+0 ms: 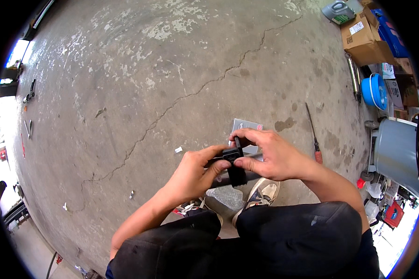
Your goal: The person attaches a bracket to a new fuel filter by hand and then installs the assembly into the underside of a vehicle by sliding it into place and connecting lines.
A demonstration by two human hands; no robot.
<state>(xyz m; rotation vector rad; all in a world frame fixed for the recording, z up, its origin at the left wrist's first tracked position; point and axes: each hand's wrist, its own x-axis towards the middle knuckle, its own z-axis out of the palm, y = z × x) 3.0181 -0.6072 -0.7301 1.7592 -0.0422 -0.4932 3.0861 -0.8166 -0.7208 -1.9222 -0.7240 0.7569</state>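
Note:
My left hand and my right hand meet in front of my knees, both closed on a small black block-shaped part. The left thumb presses on its near face, with the fingers round the left side. My right thumb and fingers pinch the upper right side of the same part; its exact kind is not clear. Just beyond the hands a grey printed box lies on the floor, partly hidden by the right hand. Below the hands, between my shoes, rests a crumpled clear plastic bag.
A long thin tool with a red handle lies right on the cracked concrete floor. Along the right stand a cardboard box, a blue bucket and a large grey bin. Pliers lie far left.

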